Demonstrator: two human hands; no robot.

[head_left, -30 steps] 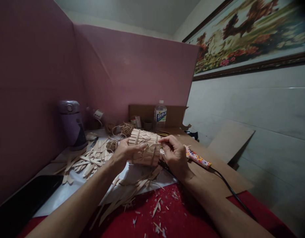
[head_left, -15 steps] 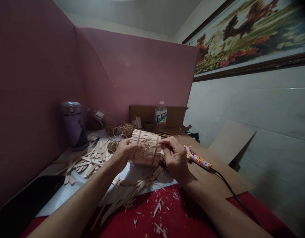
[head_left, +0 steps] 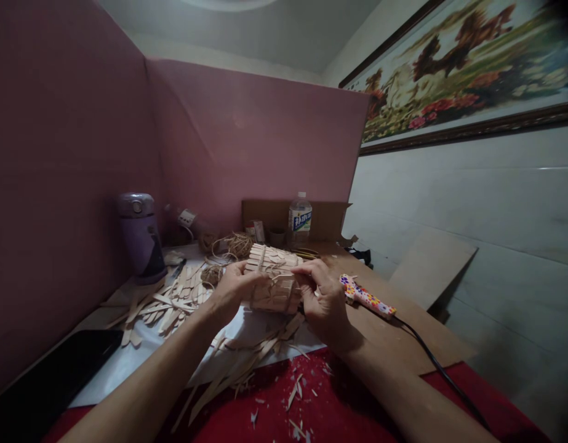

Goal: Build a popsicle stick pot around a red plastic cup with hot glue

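Note:
A barrel-like holder made of pale wooden craft sticks [head_left: 275, 300] lies on its side above the white sheet, with twine wound around it near both ends. My left hand [head_left: 234, 288] grips its left end, fingers partly hidden behind it. In a pinch, my right hand [head_left: 324, 298] has a thin wooden strip [head_left: 284, 277] against the holder's front face. Short stick pieces are fixed between the twine bands. Below the holder, split sticks [head_left: 247, 357] spread over the sheet and the red cloth.
Loose craft sticks [head_left: 173, 307] and twine balls [head_left: 240, 245] lie left of the holder. A purple flask [head_left: 143, 246], a dark flat device [head_left: 57, 375] and a plastic bottle [head_left: 300, 221] stand or lie around. At right sits a patterned glue gun [head_left: 369, 301] with its black cord [head_left: 431, 351].
The strip in my right hand now tilts differently against the holder, and my right fingers have shifted slightly left. My left hand keeps its grip. The whole view has moved a little.

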